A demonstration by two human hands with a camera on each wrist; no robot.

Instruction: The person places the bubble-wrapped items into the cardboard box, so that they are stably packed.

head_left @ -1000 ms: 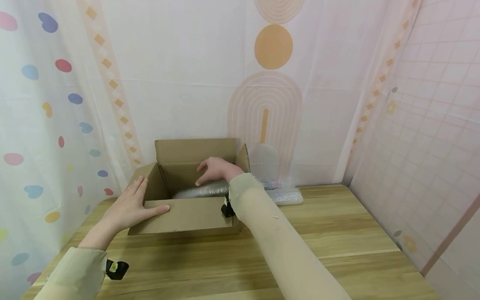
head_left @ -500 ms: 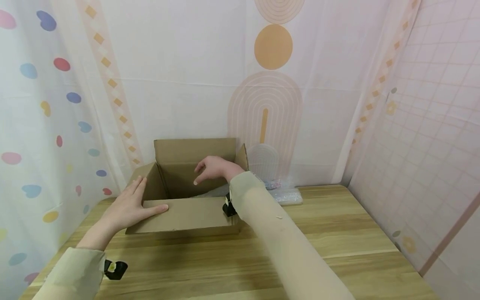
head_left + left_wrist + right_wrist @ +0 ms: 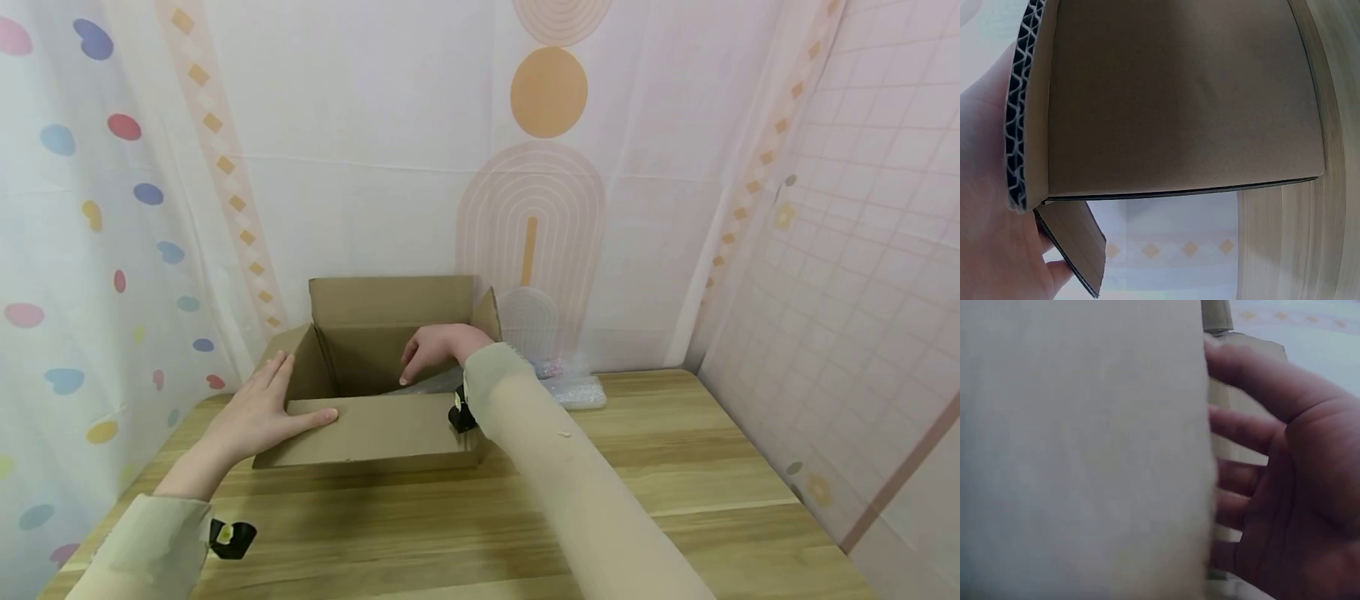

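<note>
Right hand (image 3: 1285, 481) with spread fingers beside a pale sleeve (image 3: 1085, 450)

The open corrugated cardboard box (image 3: 375, 417) is plain brown, its cut edge showing dark wavy fluting in the left wrist view. The wooden bench (image 3: 675, 483) is light tan with streaky grain in paler and darker bands. Both long sleeves (image 3: 555, 467) are pale beige. The clear bubble-wrap sheet (image 3: 573, 390) is silvery-transparent. The curtain backdrop (image 3: 90, 208) is white with coloured spots, orange diamonds and peach arches.
</note>
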